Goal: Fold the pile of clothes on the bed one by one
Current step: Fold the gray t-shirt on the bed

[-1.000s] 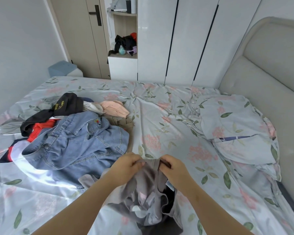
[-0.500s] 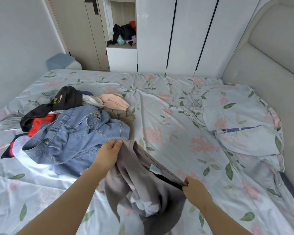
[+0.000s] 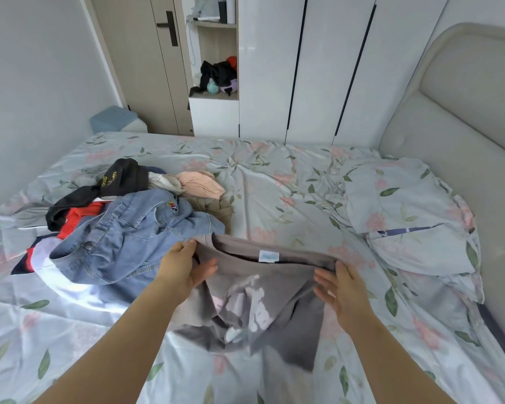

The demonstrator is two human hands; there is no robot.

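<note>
Your big flowery bed (image 3: 274,182) has the pile of clothes (image 3: 129,179) on its left side, w/ a blue jeans jacket (image 3: 134,243) on top. The grey shirt (image 3: 277,284) is right in front of you, just beside the pile, its neck stretched wide btw your hands & the rest hanging crumpled onto the sheet. Your left hand (image 3: 184,269) grips the neck's left end, thumb on top, your right hand (image 3: 341,293) pinches the right end w/ thumb & fingers, & a small white tag (image 3: 268,256) sits mid-neck.
</note>
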